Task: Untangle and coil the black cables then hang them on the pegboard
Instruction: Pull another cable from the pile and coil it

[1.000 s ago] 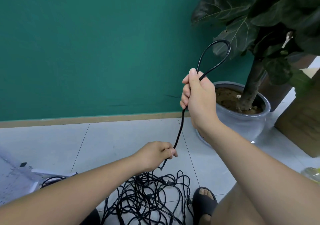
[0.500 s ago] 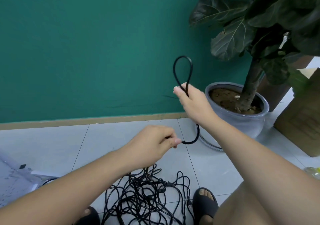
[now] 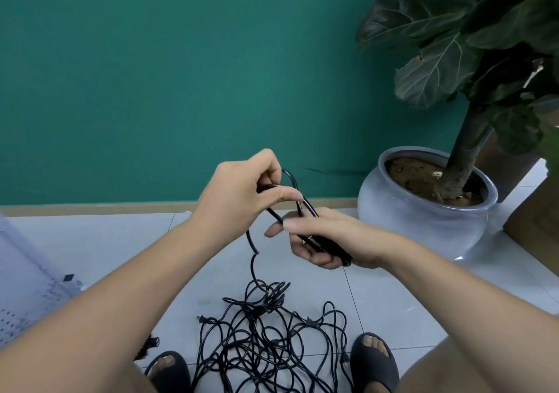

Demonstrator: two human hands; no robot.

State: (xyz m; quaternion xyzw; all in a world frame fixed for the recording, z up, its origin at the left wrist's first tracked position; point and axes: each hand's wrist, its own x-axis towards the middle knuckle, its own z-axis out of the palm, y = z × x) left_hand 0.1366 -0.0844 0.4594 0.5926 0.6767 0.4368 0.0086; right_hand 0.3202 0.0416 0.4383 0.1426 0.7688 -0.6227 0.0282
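The left hand (image 3: 239, 202) pinches a loop of black cable (image 3: 328, 245) — lay it neatly into the right hand (image 3: 338, 238), whose fingers (image 3: 314, 258) curl round the other loops.

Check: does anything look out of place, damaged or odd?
Thin black cables lie in a knotted heap on the pale tiled floor; one strand rises to the left hand and right hand. A dark scuff marks the green wall.

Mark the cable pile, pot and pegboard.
cable pile (image 3: 257, 347): head view, middle of the tangle.
pot (image 3: 417, 229): head view, front wall.
pegboard (image 3: 21, 295): head view, perforated face.
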